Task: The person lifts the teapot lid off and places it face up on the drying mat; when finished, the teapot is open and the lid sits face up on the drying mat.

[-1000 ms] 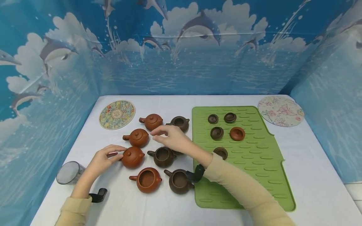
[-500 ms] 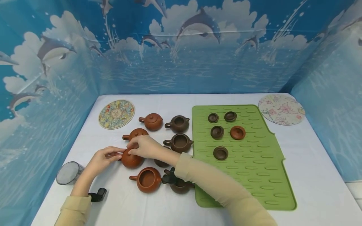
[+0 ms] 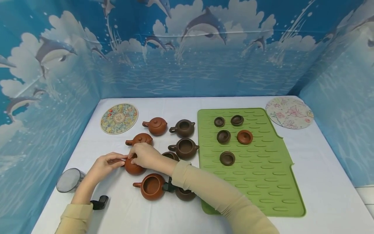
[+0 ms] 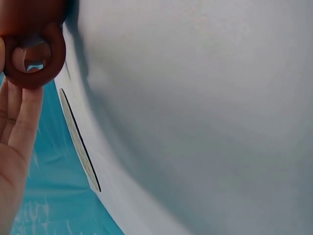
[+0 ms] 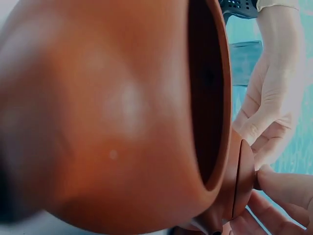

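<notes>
A reddish-brown teapot (image 3: 133, 170) stands on the white cloth between my hands. My left hand (image 3: 103, 166) pinches its loop handle (image 4: 35, 81) from the side. From above, my right hand (image 3: 145, 156) pinches the knob of the teapot's lid (image 5: 247, 169) between thumb and fingers. The lid sits on the pot, with a thin seam showing in the right wrist view. Just in front of it is a lidless reddish-brown teapot (image 5: 122, 122), large in that view. Behind my right hand is another lidded reddish-brown teapot (image 3: 143, 138), partly covered.
Farther back stands a lidded reddish-brown teapot (image 3: 157, 126). Dark brown lidless teapots (image 3: 184, 130) line the middle, some under my right arm. Several loose lids (image 3: 244, 137) lie on the green mat (image 3: 263, 182). A clear glass (image 3: 69, 180) is beside my left forearm; round mats (image 3: 119, 119) lie at both back corners.
My right hand has moved left and toward me, from above the middle of the teapots onto the lid knob. My left hand stays at the same teapot's handle.
</notes>
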The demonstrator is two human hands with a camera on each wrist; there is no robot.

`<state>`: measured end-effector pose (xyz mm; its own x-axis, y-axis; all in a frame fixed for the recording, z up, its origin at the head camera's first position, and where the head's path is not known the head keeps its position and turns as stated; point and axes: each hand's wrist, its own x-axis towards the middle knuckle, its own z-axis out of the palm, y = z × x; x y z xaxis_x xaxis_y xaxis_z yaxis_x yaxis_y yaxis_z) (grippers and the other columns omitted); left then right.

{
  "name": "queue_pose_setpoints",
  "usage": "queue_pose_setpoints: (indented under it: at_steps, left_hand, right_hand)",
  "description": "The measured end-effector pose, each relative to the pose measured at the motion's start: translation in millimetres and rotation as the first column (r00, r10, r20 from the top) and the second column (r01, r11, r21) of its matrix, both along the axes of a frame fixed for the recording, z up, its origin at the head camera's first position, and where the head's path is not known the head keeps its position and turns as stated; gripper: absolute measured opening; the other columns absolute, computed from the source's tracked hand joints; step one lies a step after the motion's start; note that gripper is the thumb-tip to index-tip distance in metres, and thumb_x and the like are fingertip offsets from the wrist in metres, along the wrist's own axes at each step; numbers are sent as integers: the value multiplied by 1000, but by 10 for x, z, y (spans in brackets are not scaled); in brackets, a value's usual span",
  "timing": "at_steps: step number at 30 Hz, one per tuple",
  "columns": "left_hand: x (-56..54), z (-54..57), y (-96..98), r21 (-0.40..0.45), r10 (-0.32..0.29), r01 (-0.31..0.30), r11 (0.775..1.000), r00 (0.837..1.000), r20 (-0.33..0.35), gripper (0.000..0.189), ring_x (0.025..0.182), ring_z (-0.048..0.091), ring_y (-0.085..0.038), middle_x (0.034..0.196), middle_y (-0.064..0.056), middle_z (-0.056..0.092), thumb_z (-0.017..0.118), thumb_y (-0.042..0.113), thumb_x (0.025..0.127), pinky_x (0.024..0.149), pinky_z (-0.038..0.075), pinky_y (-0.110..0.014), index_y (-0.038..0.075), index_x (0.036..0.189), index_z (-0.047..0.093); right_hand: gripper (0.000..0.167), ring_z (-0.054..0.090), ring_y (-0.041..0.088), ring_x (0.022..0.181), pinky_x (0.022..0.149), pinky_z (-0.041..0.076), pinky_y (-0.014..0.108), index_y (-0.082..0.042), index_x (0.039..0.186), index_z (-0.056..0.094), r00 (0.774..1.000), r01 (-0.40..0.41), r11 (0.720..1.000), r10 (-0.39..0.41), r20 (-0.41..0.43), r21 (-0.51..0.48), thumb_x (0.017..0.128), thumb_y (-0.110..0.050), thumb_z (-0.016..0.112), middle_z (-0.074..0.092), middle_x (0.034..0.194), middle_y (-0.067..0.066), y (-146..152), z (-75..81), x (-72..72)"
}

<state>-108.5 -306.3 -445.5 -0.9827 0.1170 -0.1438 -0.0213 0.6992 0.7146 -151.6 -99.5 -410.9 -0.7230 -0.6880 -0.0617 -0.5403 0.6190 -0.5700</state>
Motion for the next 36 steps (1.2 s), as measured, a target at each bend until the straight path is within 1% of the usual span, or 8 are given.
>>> queue_pose_setpoints:
  at_steps: [10, 13, 19, 22, 25, 29, 33, 36]
  left_hand:
    - [-4, 4, 0, 1, -16, 16, 1000, 1000, -7, 25, 91, 62, 6, 115, -17, 68, 71, 9, 90, 79, 53, -15, 2, 115, 72]
    - [4, 15, 0, -11, -18, 18, 1000, 1000, -9, 24, 96, 66, -7, 115, -17, 68, 70, 7, 90, 79, 53, -16, 2, 113, 73]
    - [-5, 15, 0, -12, -7, 7, 1000, 1000, -1, 22, 93, 62, 4, 114, -18, 68, 70, 6, 90, 77, 53, -15, 1, 111, 73]
    - [-1, 6, 18, -9, -1, 1, 1000, 1000, -11, 23, 90, 60, 8, 114, -18, 68, 71, 7, 90, 78, 52, -14, 1, 112, 73]
    - [23, -11, 31, -7, 0, -1, 1000, 999, -38, 24, 89, 59, 10, 113, -17, 69, 71, 8, 89, 78, 52, -14, 2, 113, 73]
    - [41, -21, 47, -11, 5, -5, 1000, 997, -73, 23, 89, 57, 12, 110, -15, 70, 72, 9, 89, 78, 52, -13, 3, 112, 74]
    - [72, -32, 56, -21, 10, -12, 1000, 996, -88, 23, 91, 56, 13, 109, -13, 70, 72, 8, 89, 79, 52, -12, 5, 111, 75]
    - [89, -49, 55, -31, 14, -17, 999, 995, -99, 23, 91, 55, 14, 110, -12, 70, 71, 6, 89, 80, 52, -11, 6, 112, 75]
  right_hand:
    - [12, 64, 6, 107, 84, 49, 11, -19, 103, 75, 1000, 18, 999, -19, -15, -32, 93, -20, 69, 71, 108, -6, 28, -11, 9]
    - [13, 65, 5, 104, 79, 47, 11, -19, 104, 75, 999, 35, 995, -31, 38, -92, 94, -21, 67, 73, 107, -6, 74, 17, 11]
    - [19, 64, 2, 86, 72, 48, 13, -20, 110, 74, 971, 110, 966, -55, 232, -235, 96, -26, 65, 73, 104, -4, 276, 96, 17]
    - [20, 65, 3, 79, 73, 57, 20, -15, 112, 73, 907, 195, 929, -48, 419, -316, 95, -23, 66, 72, 103, 0, 435, 110, 6]
    - [22, 70, 11, 88, 80, 60, 33, -8, 115, 71, 787, 303, 870, 2, 617, -390, 97, -18, 64, 71, 110, 8, 652, 132, 10]
    - [28, 69, 18, 101, 88, 58, 40, 3, 124, 64, 631, 432, 778, 99, 769, -456, 99, -10, 58, 66, 122, 18, 1041, 163, 38]
    - [36, 69, 18, 100, 92, 57, 41, 12, 131, 52, 538, 531, 679, 191, 821, -506, 100, -5, 53, 66, 119, 17, 1497, 113, 99]
    - [42, 70, 17, 99, 94, 56, 39, 16, 136, 44, 515, 574, 620, 234, 825, -535, 100, -5, 51, 68, 115, 8, 1857, 33, 153]
